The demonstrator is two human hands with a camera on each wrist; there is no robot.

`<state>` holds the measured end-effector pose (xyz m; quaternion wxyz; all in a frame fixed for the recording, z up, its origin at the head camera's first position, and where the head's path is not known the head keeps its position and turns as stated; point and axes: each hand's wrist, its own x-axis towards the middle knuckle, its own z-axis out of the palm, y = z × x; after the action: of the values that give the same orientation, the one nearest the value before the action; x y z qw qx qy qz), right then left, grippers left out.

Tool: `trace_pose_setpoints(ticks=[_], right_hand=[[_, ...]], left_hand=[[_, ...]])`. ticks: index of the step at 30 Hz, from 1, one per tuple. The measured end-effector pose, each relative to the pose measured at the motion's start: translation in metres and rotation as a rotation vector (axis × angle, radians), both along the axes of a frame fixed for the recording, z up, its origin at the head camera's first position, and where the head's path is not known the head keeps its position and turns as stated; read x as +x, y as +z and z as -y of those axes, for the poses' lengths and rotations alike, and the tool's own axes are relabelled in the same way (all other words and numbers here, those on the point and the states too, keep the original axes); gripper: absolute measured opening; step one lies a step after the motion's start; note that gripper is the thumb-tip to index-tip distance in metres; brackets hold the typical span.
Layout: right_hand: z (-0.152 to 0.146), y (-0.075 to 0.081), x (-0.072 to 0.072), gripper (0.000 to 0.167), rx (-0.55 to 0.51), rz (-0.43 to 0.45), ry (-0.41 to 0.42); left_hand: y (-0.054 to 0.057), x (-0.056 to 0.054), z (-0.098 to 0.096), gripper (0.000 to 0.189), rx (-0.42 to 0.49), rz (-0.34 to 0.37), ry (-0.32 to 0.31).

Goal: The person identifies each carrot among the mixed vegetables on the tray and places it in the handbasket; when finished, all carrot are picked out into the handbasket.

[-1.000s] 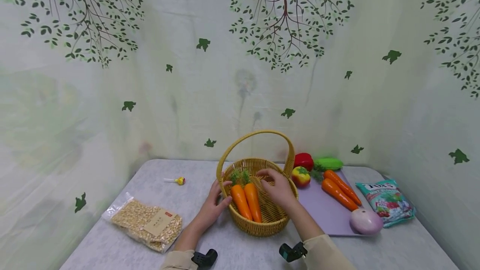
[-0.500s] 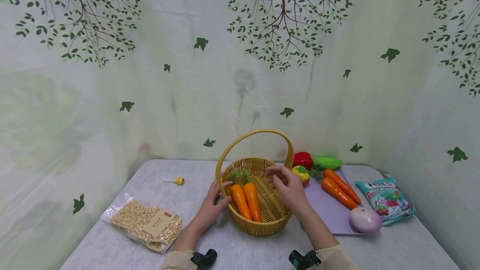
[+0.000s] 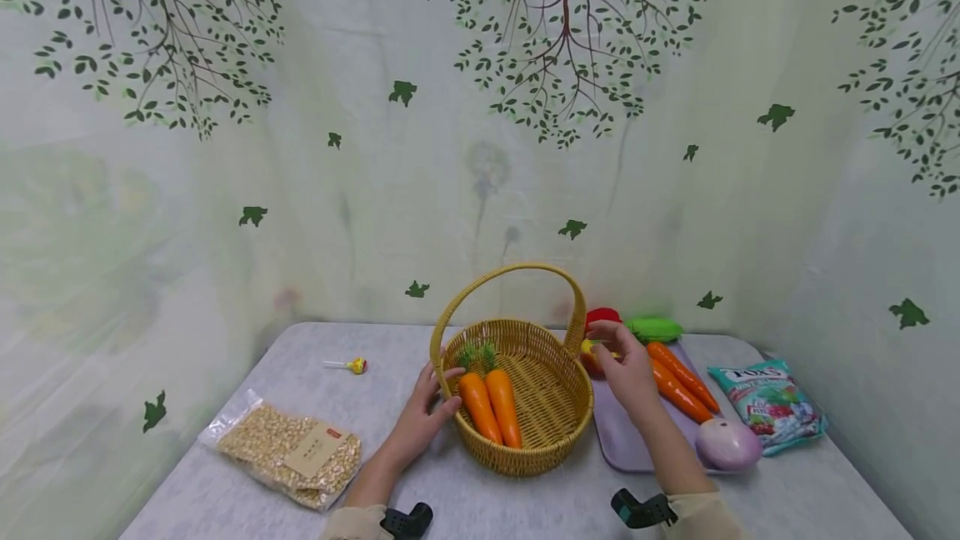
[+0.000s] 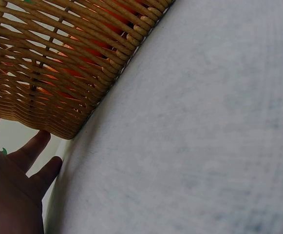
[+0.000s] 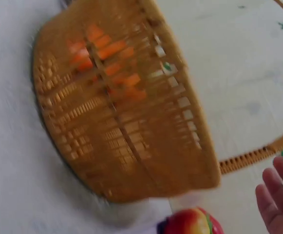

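Observation:
A yellow wicker basket [image 3: 525,458] with a tall handle stands mid-table in the head view, two orange carrots [image 3: 492,407] lying in its left side. At its left rim, my left hand [image 3: 422,419] rests against the basket near the handle's foot. The left wrist view has its visible fingers [image 4: 31,151] spread and fairly straight along the wicker. To the right, my right hand [image 3: 628,367] hovers with loosely bent fingers and holds nothing. It partly covers a red-and-yellow round fruit [image 3: 592,361] and a red pepper [image 3: 602,317].
A lilac board [image 3: 618,440] lies right of the basket, with two more carrots [image 3: 678,382], a green cucumber-like vegetable [image 3: 654,329] and a purple onion [image 3: 727,444]. Farther right is a teal candy bag [image 3: 768,402]. On the left are a lollipop [image 3: 352,366] and a bag of oats [image 3: 288,448].
My right hand has moved out of the basket to the right, over the board beside the red-and-yellow fruit. The left hand, the basket and its carrots have stayed in place.

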<state>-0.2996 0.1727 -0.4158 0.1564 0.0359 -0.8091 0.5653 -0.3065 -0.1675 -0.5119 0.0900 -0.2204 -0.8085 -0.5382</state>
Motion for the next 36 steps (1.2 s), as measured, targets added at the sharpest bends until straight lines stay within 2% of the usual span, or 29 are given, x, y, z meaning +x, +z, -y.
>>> trace_pose_setpoints(ticks=[5, 10, 16, 27, 36], right_hand=[[-0.034, -0.001, -0.014, 0.038, 0.076, 0.062, -0.021], [-0.067, -0.006, -0.023, 0.047, 0.151, 0.190, -0.015], [-0.094, -0.010, -0.025, 0.054, 0.208, 0.318, 0.019], [-0.129, -0.015, -0.031, 0.057, 0.339, 0.369, 0.104], [-0.138, -0.020, -0.032, 0.056, 0.405, 0.453, 0.143]], left_hand=[[0.000, 0.000, -0.001, 0.041, -0.008, -0.005, 0.011], [-0.001, -0.001, 0.000, 0.041, -0.016, -0.020, 0.011], [-0.001, -0.001, 0.000, 0.042, -0.015, -0.037, 0.006], [-0.001, -0.002, -0.001, 0.042, -0.008, 0.001, -0.002], [-0.001, -0.001, -0.001, 0.042, -0.005, 0.004, 0.001]])
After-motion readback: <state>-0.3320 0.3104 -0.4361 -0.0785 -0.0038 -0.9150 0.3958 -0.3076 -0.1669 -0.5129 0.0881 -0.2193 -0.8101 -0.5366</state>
